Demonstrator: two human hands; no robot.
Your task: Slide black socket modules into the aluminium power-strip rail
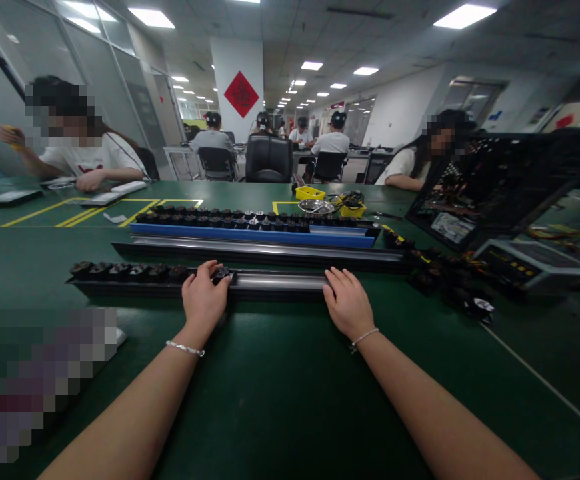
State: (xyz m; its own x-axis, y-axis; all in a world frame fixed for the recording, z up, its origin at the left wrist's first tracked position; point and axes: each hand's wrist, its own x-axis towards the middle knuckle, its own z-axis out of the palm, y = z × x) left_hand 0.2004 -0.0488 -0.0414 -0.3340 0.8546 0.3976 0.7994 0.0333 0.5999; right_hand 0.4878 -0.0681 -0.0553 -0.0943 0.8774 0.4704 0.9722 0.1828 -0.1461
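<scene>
A long black tray (280, 283) with a shiny metal channel lies across the green table. Several black round parts (120, 270) stand in a row in its left half. My left hand (205, 300) is closed around one more black part (221, 272) at the right end of that row, fingers curled over it. Over the tray's right end rests my right hand (349, 303), its fingers lying flat on the edge and holding nothing.
Behind are a second black tray (270, 250) and a blue tray (250, 235) with rows of black parts. A metal dish (316, 207), yellow bins (311, 193), a power supply (540, 263) and an open computer case (500, 187) stand farther back and right. People sit at left and right.
</scene>
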